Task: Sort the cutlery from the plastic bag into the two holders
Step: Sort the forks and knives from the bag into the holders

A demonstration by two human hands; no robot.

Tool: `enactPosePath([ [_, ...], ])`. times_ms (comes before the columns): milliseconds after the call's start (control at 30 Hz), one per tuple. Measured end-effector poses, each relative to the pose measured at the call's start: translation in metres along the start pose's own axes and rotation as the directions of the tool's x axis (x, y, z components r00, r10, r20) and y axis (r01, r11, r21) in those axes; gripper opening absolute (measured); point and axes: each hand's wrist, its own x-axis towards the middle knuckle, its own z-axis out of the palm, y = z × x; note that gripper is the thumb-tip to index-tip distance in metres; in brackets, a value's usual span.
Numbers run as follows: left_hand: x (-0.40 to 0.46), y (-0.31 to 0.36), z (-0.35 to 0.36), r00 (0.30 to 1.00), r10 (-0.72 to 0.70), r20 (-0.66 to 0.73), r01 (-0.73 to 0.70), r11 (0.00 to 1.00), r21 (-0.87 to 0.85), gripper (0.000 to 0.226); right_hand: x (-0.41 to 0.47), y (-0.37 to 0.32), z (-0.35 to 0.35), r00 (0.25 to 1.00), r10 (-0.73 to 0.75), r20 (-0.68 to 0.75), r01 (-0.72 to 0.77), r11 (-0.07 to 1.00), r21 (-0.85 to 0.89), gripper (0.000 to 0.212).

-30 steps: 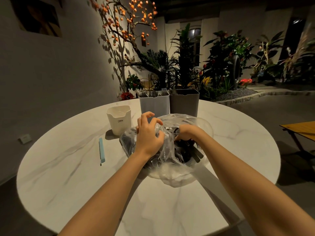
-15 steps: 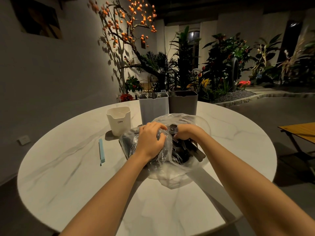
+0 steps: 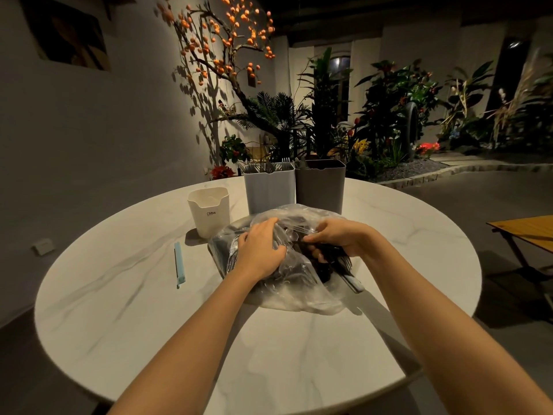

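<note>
Left hand point(image 3: 261, 250) clutches the bag point(image 3: 287, 292); right hand point(image 3: 338, 239) grips black cutlery point(image 3: 335, 259) angled near-right.

Crumpled film of the plastic bag point(image 3: 287, 283) blurs the dark cutlery point(image 3: 326, 262) inside, both hands' fingertips sink among it, and the surface point(image 3: 149, 324) is cut off below.

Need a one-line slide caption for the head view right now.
Both hands, left and right, dig into the plastic bag of cutlery before two holders.
</note>
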Motion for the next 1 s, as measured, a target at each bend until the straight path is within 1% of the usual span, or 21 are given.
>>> enactPosePath([
  [67,0.002,-0.003,0.000,0.999,-0.024,0.040,0.024,1.000,0.001,0.064,-0.010,-0.001,-0.002,0.997,0.023,0.071,-0.028,0.997,0.068,0.027],
  [133,0.003,-0.004,0.000,0.998,-0.035,0.053,0.037,0.999,-0.028,0.059,-0.016,0.000,-0.003,0.994,0.057,0.091,-0.066,0.993,0.101,0.022],
  [200,0.002,-0.002,0.001,0.997,-0.019,0.069,0.020,1.000,-0.021,0.053,-0.019,0.001,-0.002,0.992,0.082,0.101,-0.086,0.995,0.040,0.016],
  [300,0.000,-0.002,0.001,0.994,-0.014,0.108,0.012,1.000,0.027,0.044,-0.024,-0.001,-0.002,0.993,0.079,0.088,-0.071,0.993,-0.091,0.008],
  [400,-0.001,-0.001,-0.001,0.994,-0.028,0.105,0.025,0.999,0.038,0.041,-0.030,-0.001,-0.003,0.990,0.052,0.128,-0.039,0.994,-0.100,0.005],
  [467,-0.002,0.002,-0.001,0.995,-0.045,0.085,0.044,0.999,0.015,0.039,-0.031,0.001,-0.007,0.989,0.039,0.139,-0.025,0.995,-0.102,0.002],
  [533,-0.003,0.002,-0.001,0.998,-0.049,0.039,0.051,0.998,-0.048,0.039,-0.030,0.005,-0.011,0.989,0.022,0.145,-0.012,0.998,-0.069,0.002],
  [600,-0.004,0.001,-0.002,0.999,-0.036,-0.030,0.030,0.983,-0.181,0.036,-0.030,0.009,-0.015,0.982,-0.002,0.191,0.004,1.000,-0.008,0.005],
  [667,-0.003,0.002,-0.003,0.995,-0.047,-0.086,0.015,0.942,-0.335,0.030,-0.032,0.013,-0.018,0.965,-0.039,0.259,0.033,0.999,0.027,0.007],
  [700,-0.004,0.004,-0.005,0.993,-0.056,-0.107,0.011,0.924,-0.383,0.029,-0.032,0.015,-0.019,0.956,-0.062,0.286,0.053,0.998,0.038,0.007],
  [767,-0.005,0.007,-0.009,0.988,-0.040,-0.152,-0.027,0.908,-0.418,0.032,-0.032,0.016,-0.019,0.944,-0.110,0.312,0.094,0.993,0.067,0.008],
  [867,-0.005,0.008,-0.010,0.976,-0.016,-0.218,-0.081,0.900,-0.429,0.039,-0.032,0.014,-0.018,0.934,-0.180,0.310,0.158,0.983,0.094,0.009],
  [933,-0.004,0.008,-0.010,0.966,-0.036,-0.255,-0.088,0.886,-0.456,0.044,-0.031,0.012,-0.017,0.922,-0.219,0.321,0.192,0.975,0.113,0.007],
  [1000,-0.003,0.012,-0.012,0.963,-0.057,-0.264,-0.081,0.871,-0.485,0.039,-0.030,0.010,-0.015,0.914,-0.240,0.328,0.210,0.970,0.125,0.009],
])
